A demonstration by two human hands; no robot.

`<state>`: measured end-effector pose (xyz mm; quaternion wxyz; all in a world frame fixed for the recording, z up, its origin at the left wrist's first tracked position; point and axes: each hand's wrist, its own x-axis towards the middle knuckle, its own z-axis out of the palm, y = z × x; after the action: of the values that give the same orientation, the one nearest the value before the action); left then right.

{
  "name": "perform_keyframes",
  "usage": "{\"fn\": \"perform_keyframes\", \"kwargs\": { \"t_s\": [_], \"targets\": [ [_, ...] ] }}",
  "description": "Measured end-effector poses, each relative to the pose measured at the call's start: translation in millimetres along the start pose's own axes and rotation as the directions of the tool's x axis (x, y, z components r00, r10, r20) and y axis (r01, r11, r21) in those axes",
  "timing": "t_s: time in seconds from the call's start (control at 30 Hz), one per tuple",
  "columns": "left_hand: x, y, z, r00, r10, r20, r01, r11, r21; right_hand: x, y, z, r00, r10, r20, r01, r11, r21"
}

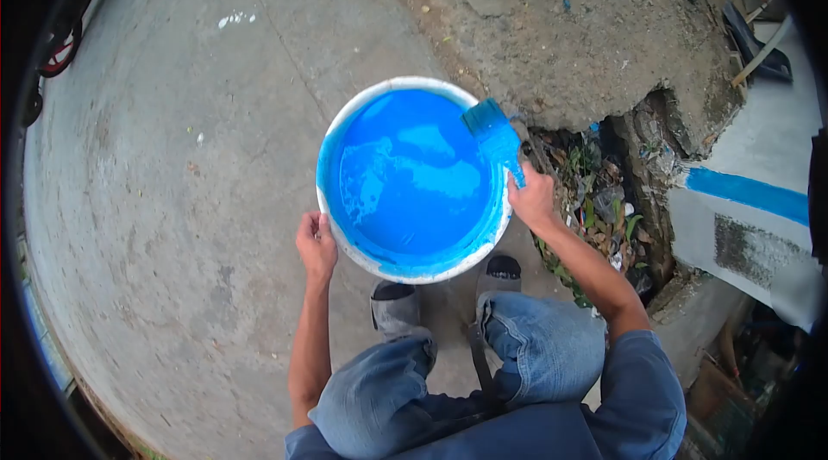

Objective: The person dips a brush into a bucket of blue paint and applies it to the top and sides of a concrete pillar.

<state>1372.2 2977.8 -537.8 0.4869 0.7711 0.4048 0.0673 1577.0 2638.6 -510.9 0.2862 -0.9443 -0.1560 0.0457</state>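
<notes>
A round white bucket point(412, 82) full of bright blue paint point(410, 175) is in front of my feet. My left hand point(316, 246) is closed on the bucket's lower-left rim, thumb uppermost. At the right rim, my right hand point(533, 198) grips a wide paintbrush point(498, 139) by its paint-covered handle. The brush's dark, blue-stained bristles point up and left over the rim at the upper right. Blue streaks coat the inner wall of the bucket, and pale reflections lie on the paint.
Grey concrete ground point(181, 244) spreads to the left. On the right, a broken gutter point(604, 193) holds leaves and litter. Beyond it, a pale wall point(750, 206) carries a blue stripe. My sandalled feet point(397, 309) stand just below the bucket. A red-rimmed wheel point(62, 53) shows at far left.
</notes>
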Motion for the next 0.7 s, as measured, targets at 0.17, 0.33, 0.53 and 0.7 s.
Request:
{"fn": "perform_keyframes", "kwargs": {
  "t_s": [0.17,0.33,0.53,0.7],
  "targets": [
    [2.4,-36.7,6.8,1.0,-0.018,0.015,0.019,0.998,-0.053,-9.4,20.2,32.9,0.999,0.028,-0.023,-0.028,1.0,-0.002],
    [16.8,-41.6,0.3,1.0,-0.001,0.026,0.0,0.998,0.055,-17.4,13.0,22.3,0.985,0.169,0.025,-0.167,0.985,-0.045],
    [22.3,-47.1,-6.2,0.985,-0.116,0.13,0.118,0.993,-0.006,-19.2,51.4,-114.5,0.966,0.25,-0.068,-0.251,0.968,-0.004],
    [17.9,-47.4,-8.7,0.99,-0.069,0.12,0.074,0.997,-0.033,-109.3,170.9,-200.3,0.832,0.366,-0.418,-0.511,0.799,-0.317]
  ]
}}
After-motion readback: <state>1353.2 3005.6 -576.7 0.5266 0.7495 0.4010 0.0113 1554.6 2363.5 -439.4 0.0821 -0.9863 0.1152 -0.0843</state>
